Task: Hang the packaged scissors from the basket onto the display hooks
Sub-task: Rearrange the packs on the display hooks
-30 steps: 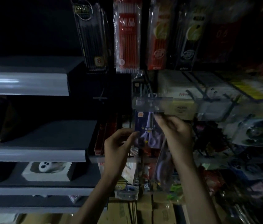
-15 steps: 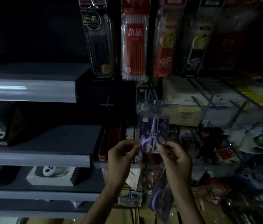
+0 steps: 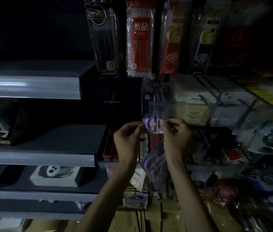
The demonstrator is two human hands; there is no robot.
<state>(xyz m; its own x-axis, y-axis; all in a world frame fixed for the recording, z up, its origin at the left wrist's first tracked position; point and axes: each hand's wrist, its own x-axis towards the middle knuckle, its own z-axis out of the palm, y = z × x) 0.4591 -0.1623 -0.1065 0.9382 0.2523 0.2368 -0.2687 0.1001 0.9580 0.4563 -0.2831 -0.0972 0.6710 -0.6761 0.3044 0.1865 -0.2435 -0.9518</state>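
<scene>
Scissors pack (image 3: 153, 126) higher, nearer price strip (image 3: 174, 107)

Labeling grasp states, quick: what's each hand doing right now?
Left hand: pinches the scissors pack at its left edge.
Right hand: pinches the same pack's right edge; a second pack hangs below it, grip unclear.

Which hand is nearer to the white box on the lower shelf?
Left. The left hand is above and right of the white box; the right hand is farther right, across the scissors pack both hands pinch.
</scene>
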